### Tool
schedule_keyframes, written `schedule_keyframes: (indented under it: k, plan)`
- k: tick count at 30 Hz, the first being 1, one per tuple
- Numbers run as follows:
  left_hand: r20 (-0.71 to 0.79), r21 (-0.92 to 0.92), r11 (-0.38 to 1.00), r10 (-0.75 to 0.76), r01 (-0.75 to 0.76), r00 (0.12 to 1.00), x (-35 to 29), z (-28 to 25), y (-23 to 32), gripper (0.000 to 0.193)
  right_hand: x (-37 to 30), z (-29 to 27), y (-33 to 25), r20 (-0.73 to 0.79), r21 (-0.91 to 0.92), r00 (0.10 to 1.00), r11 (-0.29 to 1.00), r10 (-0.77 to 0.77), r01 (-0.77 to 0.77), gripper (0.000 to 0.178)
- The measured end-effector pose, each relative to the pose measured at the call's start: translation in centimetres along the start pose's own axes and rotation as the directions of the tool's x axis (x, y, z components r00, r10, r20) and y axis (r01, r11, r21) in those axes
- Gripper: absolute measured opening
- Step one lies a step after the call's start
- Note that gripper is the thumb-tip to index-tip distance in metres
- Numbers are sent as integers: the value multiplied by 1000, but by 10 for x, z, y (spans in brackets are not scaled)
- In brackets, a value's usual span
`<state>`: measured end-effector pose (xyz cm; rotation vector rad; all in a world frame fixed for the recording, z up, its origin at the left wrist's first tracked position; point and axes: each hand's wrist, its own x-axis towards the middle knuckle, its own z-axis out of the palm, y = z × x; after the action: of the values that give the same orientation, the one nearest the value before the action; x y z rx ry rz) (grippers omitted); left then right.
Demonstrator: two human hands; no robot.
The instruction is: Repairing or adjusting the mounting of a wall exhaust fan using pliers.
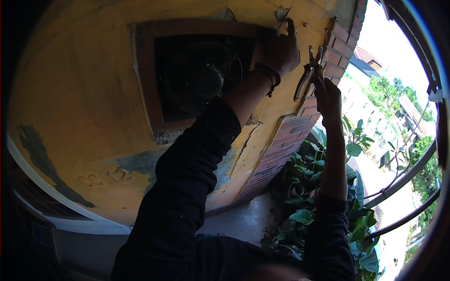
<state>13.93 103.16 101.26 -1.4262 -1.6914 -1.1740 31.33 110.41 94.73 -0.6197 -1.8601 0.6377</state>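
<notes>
A person's left hand (pixel 283 49) reaches up against a mustard-yellow plastered wall (pixel 84 98), its forefinger extended and the other fingers folded in shadow; I can't make out whether they enclose anything. The fingertip is just beside a ragged grey flake of peeling coating (pixel 281 13), contact unclear. A dark bracelet of round beads (pixel 269 77) circles that wrist, above a matte black fabric sleeve (pixel 187 173).

The right hand (pixel 328 98) has its fingers closed around one handle of a pair of dark metal pliers (pixel 313 70), a yellowish part showing near the grip. The pliers are upright, before the wall's right edge; their jaws stand parted and the other curved handle splays out to the left.

Left of the pliers, a square brown frame (pixel 147 75) surrounds a dark recess holding a round fan with a rounded hub and thin ring-shaped guard wires (pixel 206 82). The plaster is rough, with a jagged crack (pixel 246 145) below the frame and bare grey patches (pixel 35 161) where the yellow has come off. Narrow reddish-brown bricks (pixel 290 133) with pale joints run along its edge, above broad, glossy green leaves (pixel 302 215)
</notes>
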Motion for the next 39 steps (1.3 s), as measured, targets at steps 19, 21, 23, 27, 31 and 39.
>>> schedule_keyframes:
  k: [19,21,23,27,31,39]
  plan:
    - [38,-334,935,-112,118,993,12,45,3,63,-5,0,-12,5,185,1000,982,31,-31,32]
    - [49,-344,933,-93,104,995,5,42,5,65,-4,-1,-9,-4,196,1000,980,23,-22,32]
    - [60,-355,930,-75,92,995,-2,43,5,68,-3,-2,-4,-11,216,1000,976,8,-6,31]
    - [57,-477,866,-141,151,988,-18,49,-3,62,-2,0,-6,-4,206,1000,979,17,-16,31]
    - [142,-690,703,-105,175,984,-49,56,6,63,17,13,12,-77,-7,992,995,-101,101,29]
    - [402,-790,412,-209,453,891,-21,46,-18,37,8,57,-6,76,-282,819,775,-569,565,40]
